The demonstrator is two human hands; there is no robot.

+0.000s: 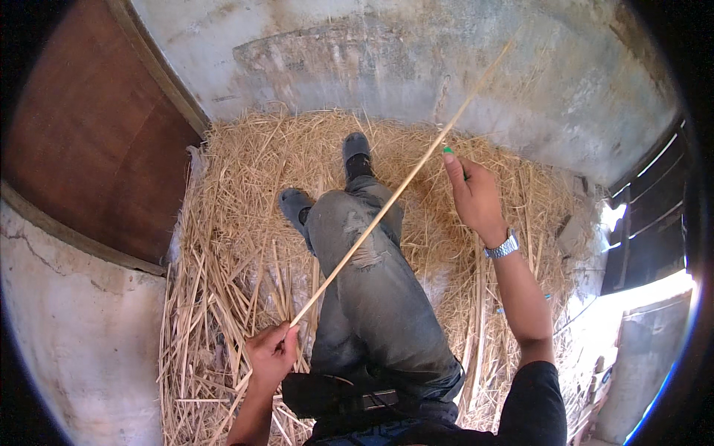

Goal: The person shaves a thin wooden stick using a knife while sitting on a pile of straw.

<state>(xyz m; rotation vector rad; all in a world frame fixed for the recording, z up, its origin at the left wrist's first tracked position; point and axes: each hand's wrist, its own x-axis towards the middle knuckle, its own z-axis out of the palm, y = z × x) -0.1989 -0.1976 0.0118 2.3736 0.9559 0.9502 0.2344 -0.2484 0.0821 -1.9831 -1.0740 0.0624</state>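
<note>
A long, thin, straw-coloured reed stalk (372, 226) slants across my lap, from low on the left up toward the wall on the right. My left hand (272, 353) pinches its lower end between thumb and fingers. Beside the upper half of the stalk is my right hand (474, 195), closed, thumb pointing up. A small green thing (448, 150) pokes out at the thumb tip, close to the stalk. The rest of it is hidden in the fist, so its kind is unclear. Whether it touches the stalk, I cannot tell. A metal-banded watch (502, 245) circles my right wrist.
Loose straw (253, 160) covers the floor, with thicker split stalks (216, 312) on the left. My legs (379, 282) stretch forward over it. A stained pale wall (335, 67) stands ahead, a brown door panel (104, 126) at left, dark slats (651, 215) at right.
</note>
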